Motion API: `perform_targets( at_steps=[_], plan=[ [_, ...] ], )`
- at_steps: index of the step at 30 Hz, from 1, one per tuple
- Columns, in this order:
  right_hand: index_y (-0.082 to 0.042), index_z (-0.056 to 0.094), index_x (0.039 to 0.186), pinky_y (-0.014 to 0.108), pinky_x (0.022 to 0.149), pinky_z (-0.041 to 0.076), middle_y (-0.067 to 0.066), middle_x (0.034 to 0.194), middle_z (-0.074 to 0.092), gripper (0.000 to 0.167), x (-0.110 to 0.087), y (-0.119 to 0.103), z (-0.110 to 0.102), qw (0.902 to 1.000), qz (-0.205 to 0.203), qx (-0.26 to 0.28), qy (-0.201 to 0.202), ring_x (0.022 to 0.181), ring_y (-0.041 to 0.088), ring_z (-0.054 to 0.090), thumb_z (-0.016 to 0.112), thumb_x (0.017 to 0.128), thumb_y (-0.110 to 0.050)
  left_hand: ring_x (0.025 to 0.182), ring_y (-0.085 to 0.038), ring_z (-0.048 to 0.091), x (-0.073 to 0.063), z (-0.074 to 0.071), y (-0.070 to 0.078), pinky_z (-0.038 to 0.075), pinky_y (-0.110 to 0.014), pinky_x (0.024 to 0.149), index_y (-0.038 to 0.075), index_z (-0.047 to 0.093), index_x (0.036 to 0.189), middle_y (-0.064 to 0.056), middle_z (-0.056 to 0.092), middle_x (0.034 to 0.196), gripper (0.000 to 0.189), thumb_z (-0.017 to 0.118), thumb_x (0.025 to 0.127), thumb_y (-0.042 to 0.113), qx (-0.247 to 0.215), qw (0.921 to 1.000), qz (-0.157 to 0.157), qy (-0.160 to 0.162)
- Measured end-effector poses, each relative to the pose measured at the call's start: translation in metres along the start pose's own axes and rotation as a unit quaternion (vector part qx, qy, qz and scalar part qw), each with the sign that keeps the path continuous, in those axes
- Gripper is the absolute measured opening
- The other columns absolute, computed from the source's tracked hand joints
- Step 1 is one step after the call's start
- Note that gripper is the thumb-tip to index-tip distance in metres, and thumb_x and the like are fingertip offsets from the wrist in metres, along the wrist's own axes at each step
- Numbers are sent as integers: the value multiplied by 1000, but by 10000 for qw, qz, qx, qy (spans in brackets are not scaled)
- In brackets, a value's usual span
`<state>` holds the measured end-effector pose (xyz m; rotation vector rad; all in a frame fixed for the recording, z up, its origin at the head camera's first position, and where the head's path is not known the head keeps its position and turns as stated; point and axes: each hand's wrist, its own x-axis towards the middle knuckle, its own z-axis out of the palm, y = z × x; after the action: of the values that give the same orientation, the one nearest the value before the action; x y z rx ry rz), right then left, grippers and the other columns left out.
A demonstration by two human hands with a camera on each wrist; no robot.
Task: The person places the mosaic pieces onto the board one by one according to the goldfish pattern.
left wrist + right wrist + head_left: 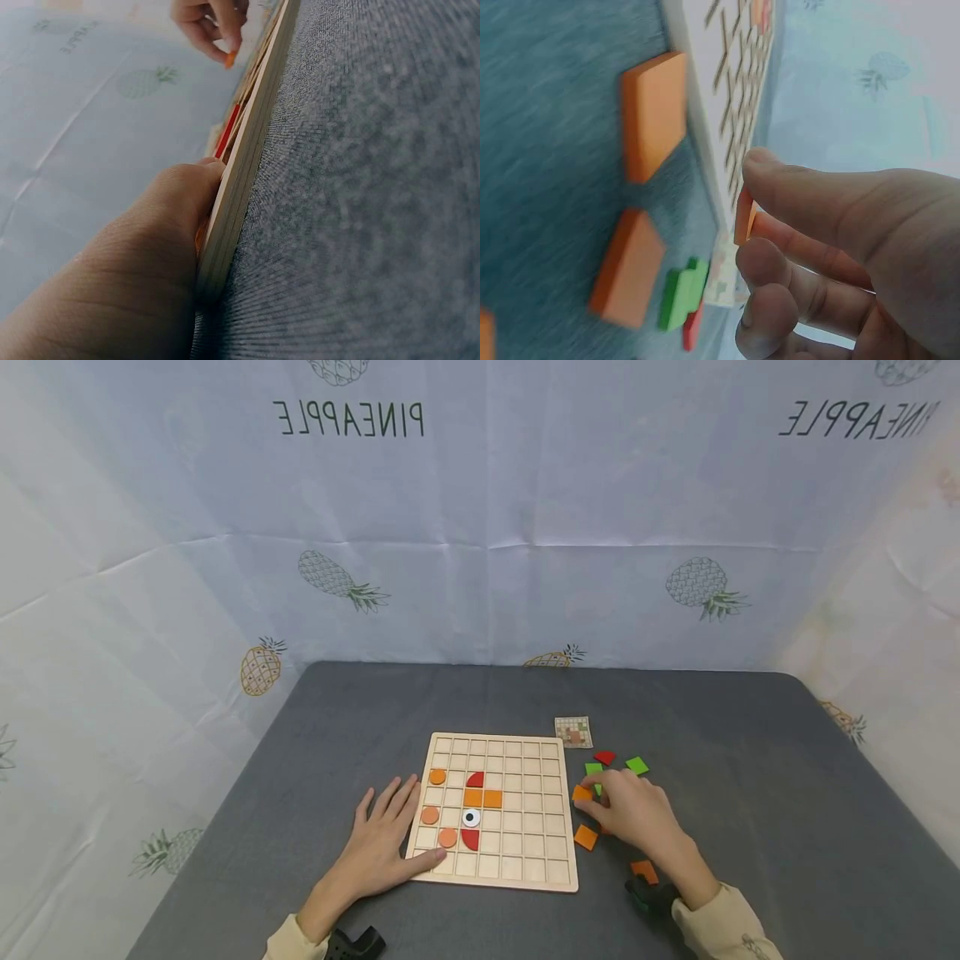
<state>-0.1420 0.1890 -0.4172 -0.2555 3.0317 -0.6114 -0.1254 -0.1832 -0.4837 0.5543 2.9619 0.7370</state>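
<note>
Right hand is held just beside the right edge of a pale wooden square board with gridded cells, and a thin orange tile, apparently square, is pinched between its thumb and forefinger. By the left hand, whose fingers are spread and straight, the board is touched at its left edge, and the thumb is laid over the near left corner. On the board, two orange square tiles, two red quarter-round pieces, three orange discs and one white-and-black eye disc are already placed. The step in hand is judged to be the taking of one more tile. For the next move, a flat lowering into a bare cell seems to be required; which cell cannot be told.
</note>
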Motion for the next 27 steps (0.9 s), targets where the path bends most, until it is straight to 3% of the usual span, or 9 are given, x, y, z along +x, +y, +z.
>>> perform_targets(
  at_steps=[16,27],
  plan=[
    [-11,84,111,22,46,29,-4,59,54,25,19,-55,5,9988,-407,266,40,49,10,44,89,91,-24,165,-48,27,0,1,-1,10,-78,128,0,39,167,-19,34,177,106,71,92,68,66,9999,62,55],
    [-10,85,106,20,46,22,-6,56,51,20,26,-83,21,9942,-903,570,111,48,8,39,90,90,-21,165,-48,27,1,2,-2,10,-78,128,1,38,168,-19,34,178,107,70,92,69,143,9999,30,20]
  ],
)
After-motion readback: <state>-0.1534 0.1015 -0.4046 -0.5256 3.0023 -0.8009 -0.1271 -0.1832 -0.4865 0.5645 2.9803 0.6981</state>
